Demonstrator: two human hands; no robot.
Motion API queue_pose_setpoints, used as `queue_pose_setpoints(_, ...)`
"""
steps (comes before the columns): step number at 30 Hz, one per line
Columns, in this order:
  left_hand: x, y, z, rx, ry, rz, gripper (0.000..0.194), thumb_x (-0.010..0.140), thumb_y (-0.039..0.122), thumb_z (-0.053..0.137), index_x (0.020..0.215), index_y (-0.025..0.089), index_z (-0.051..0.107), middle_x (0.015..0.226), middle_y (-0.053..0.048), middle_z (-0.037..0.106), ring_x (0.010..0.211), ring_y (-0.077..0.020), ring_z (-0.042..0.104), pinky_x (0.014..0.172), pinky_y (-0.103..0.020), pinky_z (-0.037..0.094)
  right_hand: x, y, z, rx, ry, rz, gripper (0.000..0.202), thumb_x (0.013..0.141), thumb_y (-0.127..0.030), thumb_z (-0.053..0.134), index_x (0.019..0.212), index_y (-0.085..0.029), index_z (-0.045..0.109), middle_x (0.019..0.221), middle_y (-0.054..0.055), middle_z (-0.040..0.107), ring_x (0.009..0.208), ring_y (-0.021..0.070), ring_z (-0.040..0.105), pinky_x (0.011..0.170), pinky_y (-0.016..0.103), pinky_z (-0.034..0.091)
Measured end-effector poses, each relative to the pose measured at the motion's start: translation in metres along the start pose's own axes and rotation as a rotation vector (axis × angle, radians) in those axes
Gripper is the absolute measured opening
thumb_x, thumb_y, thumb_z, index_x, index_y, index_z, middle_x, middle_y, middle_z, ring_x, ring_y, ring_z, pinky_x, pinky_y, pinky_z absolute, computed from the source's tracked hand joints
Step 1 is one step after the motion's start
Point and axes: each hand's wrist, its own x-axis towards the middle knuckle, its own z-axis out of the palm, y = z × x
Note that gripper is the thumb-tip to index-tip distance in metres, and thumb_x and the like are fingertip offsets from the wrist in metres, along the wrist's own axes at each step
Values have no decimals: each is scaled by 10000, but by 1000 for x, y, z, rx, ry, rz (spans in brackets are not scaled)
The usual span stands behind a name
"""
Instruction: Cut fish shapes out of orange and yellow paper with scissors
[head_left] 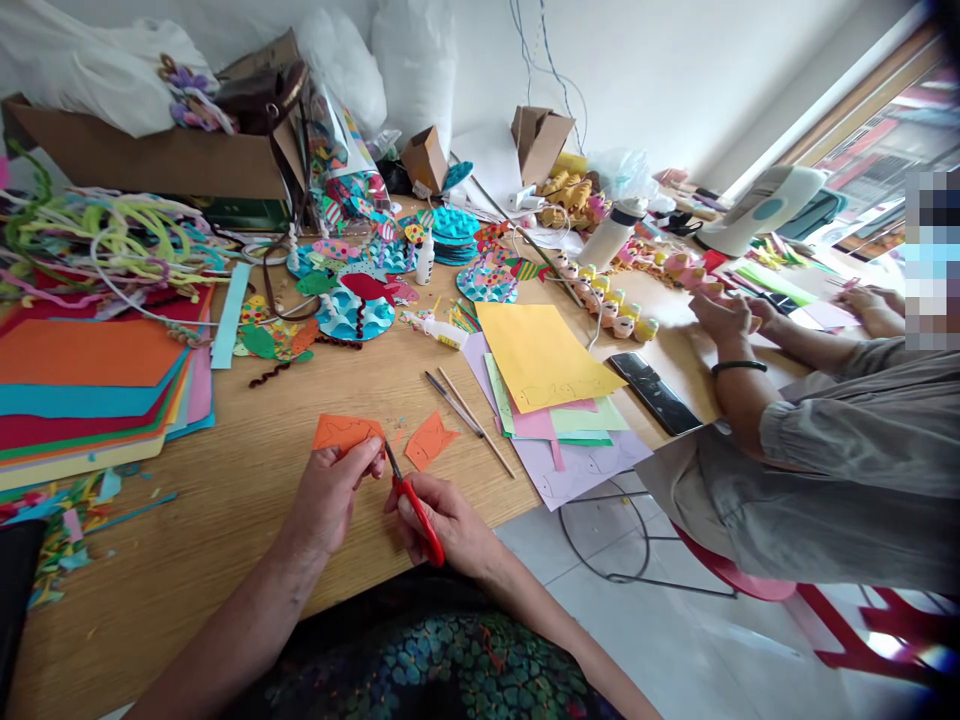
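Note:
My left hand (pixel 330 495) pinches an orange paper strip (pixel 341 432) with a fish outline drawn on it, above the wooden table (pixel 247 540). In my right hand (pixel 442 520) are red-handled scissors (pixel 420 518), their blades pointing up and left at the paper's right end. A cut orange fish shape (pixel 430 441) lies just right of the blades. Farther right are a pen (pixel 454 404) and a thin wooden stick (pixel 477 422). Beyond them sits a stack of sheets topped by a yellow one (pixel 544 350) with drawn outlines.
Coloured paper (pixel 90 355) and scraps (pixel 71 530) lie at the left. Decorated blue discs (pixel 356 316) and glue bottles (pixel 425 260) stand farther back. A phone (pixel 654 393) lies right of the stack. Another person's hands (pixel 724 318) and grey sleeve (pixel 832 410) are at the right.

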Motion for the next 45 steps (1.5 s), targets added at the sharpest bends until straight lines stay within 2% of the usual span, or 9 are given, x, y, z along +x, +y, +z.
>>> queue_pose_setpoints(20, 1, -3, 0, -15, -17, -11, 167, 582, 235, 666, 458, 178, 569, 463, 38, 538, 496, -108, 482, 533, -250, 410, -3, -3, -1, 15, 48, 21, 445, 798, -573, 569, 802, -128, 570, 498, -67, 435, 373, 56, 400, 369, 181, 294)
queue_pose_setpoints(33, 2, 3, -3, 51, -69, -15, 162, 598, 238, 642, 469, 180, 561, 476, 36, 531, 518, -113, 479, 535, -251, 406, -4, -2, -4, -86, 83, 1, 418, 812, -541, 568, 665, -160, 476, 522, -57, 420, 448, 55, 377, 437, 183, 290)
queue_pose_setpoints(39, 0, 5, -2, 76, -79, -36, 146, 585, 251, 638, 477, 179, 573, 479, 41, 535, 517, -108, 472, 539, -251, 395, -3, -3, -3, -58, 47, 32, 401, 820, -544, 549, 764, -147, 527, 506, -58, 448, 388, 66, 416, 382, 182, 300)
queue_pose_setpoints(45, 3, 2, -4, 85, -81, -90, 119, 575, 262, 658, 521, 172, 603, 493, 46, 554, 521, -102, 477, 562, -250, 393, -4, -3, -3, -85, 69, 14, 356, 837, -496, 552, 775, -146, 545, 531, -52, 453, 435, 64, 408, 417, 178, 320)
